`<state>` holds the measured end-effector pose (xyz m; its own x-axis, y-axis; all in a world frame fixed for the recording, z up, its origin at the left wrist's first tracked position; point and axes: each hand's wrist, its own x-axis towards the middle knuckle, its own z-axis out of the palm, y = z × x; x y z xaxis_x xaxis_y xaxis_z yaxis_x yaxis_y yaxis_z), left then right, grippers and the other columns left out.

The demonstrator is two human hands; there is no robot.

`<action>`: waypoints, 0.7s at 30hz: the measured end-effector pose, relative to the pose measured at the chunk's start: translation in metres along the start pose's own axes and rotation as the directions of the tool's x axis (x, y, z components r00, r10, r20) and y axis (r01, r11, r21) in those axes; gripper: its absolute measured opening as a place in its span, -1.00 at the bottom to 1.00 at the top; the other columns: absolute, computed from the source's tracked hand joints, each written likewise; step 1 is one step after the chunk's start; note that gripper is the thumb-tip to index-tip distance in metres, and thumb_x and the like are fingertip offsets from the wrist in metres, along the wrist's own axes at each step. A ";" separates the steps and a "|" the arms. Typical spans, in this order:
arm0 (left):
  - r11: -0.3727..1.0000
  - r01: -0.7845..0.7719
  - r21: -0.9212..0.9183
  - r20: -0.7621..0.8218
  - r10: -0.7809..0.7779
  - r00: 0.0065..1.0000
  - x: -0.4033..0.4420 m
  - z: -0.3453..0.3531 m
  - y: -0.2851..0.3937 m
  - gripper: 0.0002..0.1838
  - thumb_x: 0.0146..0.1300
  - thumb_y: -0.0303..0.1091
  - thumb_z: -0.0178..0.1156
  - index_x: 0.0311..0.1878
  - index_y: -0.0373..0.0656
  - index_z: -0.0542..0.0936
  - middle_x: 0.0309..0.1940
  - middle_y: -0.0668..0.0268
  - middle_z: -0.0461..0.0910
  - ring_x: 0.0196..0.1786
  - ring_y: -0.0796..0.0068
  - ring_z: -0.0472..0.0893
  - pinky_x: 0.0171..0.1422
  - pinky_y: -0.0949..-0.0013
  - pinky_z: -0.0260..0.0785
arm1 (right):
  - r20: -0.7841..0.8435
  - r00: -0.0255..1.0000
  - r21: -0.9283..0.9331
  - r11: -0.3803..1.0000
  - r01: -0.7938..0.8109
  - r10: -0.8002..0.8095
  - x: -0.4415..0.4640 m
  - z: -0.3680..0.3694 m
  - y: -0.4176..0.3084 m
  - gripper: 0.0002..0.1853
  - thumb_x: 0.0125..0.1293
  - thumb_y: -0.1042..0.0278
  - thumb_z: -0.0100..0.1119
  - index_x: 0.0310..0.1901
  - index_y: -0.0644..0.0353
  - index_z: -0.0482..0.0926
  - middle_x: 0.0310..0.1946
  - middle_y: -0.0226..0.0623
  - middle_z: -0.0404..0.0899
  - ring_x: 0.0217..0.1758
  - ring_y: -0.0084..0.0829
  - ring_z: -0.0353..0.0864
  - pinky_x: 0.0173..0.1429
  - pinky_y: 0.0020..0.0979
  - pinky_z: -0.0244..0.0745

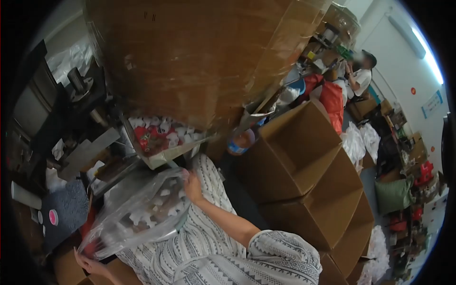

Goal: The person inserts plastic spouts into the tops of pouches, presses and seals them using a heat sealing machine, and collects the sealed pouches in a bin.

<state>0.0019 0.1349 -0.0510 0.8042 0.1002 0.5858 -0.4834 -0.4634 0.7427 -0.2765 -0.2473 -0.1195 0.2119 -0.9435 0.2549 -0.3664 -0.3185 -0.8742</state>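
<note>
A clear plastic bag [137, 213] is stretched across my lap, with several small white pieces [142, 217] showing through it. My right hand [192, 187] is closed on the bag's upper right edge, by the rim of a box [159, 159] of white and red small parts. At the lower left, my left hand [89, 262] pinches the opposite edge of the bag. The exact kind of the white pieces is too unclear to tell.
A large taped carton [185, 61] fills the view above the parts box. Several open cardboard boxes [304, 147] stand to the right beside a small tub [241, 142]. Machinery [78, 85] is at the left. A person [362, 76] sits far off at the upper right.
</note>
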 end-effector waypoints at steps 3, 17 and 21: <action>0.958 0.021 -0.286 0.216 0.043 0.975 -0.019 0.011 0.075 -0.52 0.51 -0.14 -0.16 0.18 -0.38 0.46 0.17 0.10 0.48 0.19 0.29 0.47 0.29 0.30 0.29 | 0.040 0.999 0.040 0.999 0.006 -0.008 -0.025 -0.012 -0.033 -0.82 0.35 0.46 -0.06 -0.22 0.38 0.53 -0.32 0.08 0.45 -0.20 0.13 0.48 -0.08 -0.11 0.38; 0.681 -0.554 -0.478 0.722 0.664 0.194 -0.133 0.090 0.138 -0.29 0.08 -0.14 0.37 0.21 -0.27 0.31 0.01 0.15 0.41 -0.04 0.30 0.47 0.13 0.31 0.31 | 0.778 0.352 0.383 0.837 0.392 -0.521 -0.071 -0.015 -0.128 -0.83 0.30 0.27 0.12 -0.29 0.21 0.53 -0.33 -0.20 0.58 -0.25 -0.22 0.59 -0.16 -0.32 0.45; 0.897 0.307 -0.319 0.829 0.107 0.549 -0.181 0.118 0.102 -0.28 0.24 -0.10 0.15 0.34 -0.33 0.16 0.21 0.01 0.31 0.25 0.15 0.33 0.33 0.16 0.17 | 0.575 0.270 0.555 0.610 0.565 -0.773 -0.045 -0.021 -0.135 -0.83 0.25 0.29 0.15 -0.29 0.23 0.54 -0.36 -0.15 0.51 -0.23 -0.14 0.53 -0.13 -0.26 0.45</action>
<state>-0.1517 -0.0344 -0.1198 0.6764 -0.7246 0.1322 -0.2968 -0.1038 0.9493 -0.2553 -0.1642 -0.0040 0.8610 0.0441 0.5068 0.3989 -0.6766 -0.6189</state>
